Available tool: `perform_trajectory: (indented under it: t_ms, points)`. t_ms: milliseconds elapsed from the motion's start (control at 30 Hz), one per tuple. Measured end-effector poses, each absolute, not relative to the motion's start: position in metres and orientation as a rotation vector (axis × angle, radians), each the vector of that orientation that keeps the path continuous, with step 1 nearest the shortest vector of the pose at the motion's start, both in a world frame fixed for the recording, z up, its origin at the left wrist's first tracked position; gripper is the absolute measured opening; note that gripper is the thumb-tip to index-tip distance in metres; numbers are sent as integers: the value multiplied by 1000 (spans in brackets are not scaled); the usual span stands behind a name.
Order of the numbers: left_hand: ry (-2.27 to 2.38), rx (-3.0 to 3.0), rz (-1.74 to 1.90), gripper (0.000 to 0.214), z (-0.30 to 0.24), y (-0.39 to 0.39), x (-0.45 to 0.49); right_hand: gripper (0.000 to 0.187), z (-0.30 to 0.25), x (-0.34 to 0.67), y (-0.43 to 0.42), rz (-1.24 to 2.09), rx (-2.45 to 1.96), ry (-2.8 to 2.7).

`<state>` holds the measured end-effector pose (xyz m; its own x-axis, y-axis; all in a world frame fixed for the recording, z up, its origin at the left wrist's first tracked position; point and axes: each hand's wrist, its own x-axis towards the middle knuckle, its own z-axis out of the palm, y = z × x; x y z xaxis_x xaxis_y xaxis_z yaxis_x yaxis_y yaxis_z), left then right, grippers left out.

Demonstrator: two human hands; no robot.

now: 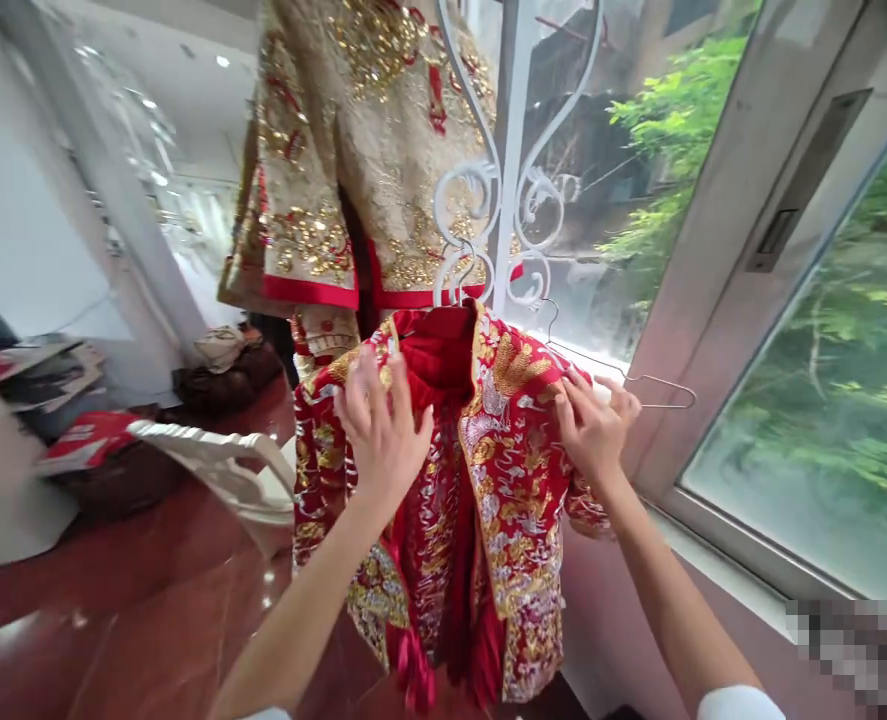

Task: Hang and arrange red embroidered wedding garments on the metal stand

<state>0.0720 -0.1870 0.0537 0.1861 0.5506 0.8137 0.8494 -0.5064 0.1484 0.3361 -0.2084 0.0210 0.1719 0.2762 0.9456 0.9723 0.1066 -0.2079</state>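
A red jacket (518, 440) with gold and silver embroidery hangs with its front apart, showing a red lining. The hook of its hanger (467, 262) rises from the collar to a white scrolled metal stand (514, 130). My left hand (383, 425) is in front of the shoulder on the left, fingers spread; whether they touch the cloth is unclear. At the other shoulder, my right hand (597, 425) has its fingers bent and thumb close to the forefinger, pinching the jacket's edge. Red tassels (413, 670) dangle at the hem.
Behind the jacket hangs a gold sequined garment (413, 190) with red trim. A bare wire hanger (657, 385) sticks out beside my right hand, near the window frame (713, 260). A white chair (218, 460) and a red-topped box (90, 445) stand to the left.
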Motion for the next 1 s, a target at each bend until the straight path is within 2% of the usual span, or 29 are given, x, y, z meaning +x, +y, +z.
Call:
perform_trajectory:
  t_ms: [100,200,267,467,533,700,767,867,1000]
  points:
    - [-1608,-1838,-1301,60,37,-195,65,29,86,328,-183,-640,-1219,-1509]
    - [-1750,-1758,-1159,34,49,-200,61,37,143,309,-143,-324,-1185,-1881]
    - [-1803,-1774,-1045,32,63,-205,58,45,159,296,-123,-277,-1253,-1980]
    - [-1758,-2031,-981,38,84,-201,61,52,137,287,-112,-211,-1286,-1848]
    - [-1672,-2120,-1111,40,87,-192,67,52,133,288,-111,-174,-1294,-1835]
    - [-1297,-2004,-1716,45,117,-186,101,55,134,288,-105,-146,-1280,-1840]
    - [-1166,-1952,-1800,46,123,-192,121,54,134,289,-104,-113,-1245,-1828]
    - [-1149,-2168,-1527,45,103,-200,144,51,133,291,-105,-39,-1173,-1821]
    - [-1498,-2378,-700,35,66,-206,137,51,129,292,-110,-30,-1160,-1797]
